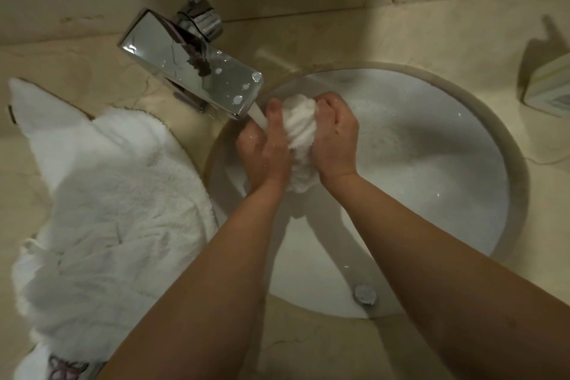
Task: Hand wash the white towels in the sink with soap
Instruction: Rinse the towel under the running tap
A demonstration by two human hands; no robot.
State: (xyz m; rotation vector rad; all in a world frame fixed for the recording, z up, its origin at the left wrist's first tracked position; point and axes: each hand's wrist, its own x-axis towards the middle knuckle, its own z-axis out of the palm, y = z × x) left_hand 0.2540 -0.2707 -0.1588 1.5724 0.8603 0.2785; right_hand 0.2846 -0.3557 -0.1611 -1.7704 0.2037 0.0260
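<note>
A small white towel point(300, 139) is bunched between both hands over the round white sink point(447, 194). My left hand point(265, 148) grips its left side, just under the stream of water running from the chrome tap point(191, 65). My right hand point(336, 136) grips the right side, fingers curled into the cloth. The basin holds cloudy, soapy water with small bubbles. The lower end of the towel hangs down between my wrists.
A pile of larger white towels point(108, 210) lies on the beige counter left of the sink. A pale green box point(552, 83) stands at the right edge. The overflow cap point(365, 294) sits on the near basin wall. A wall rises behind the tap.
</note>
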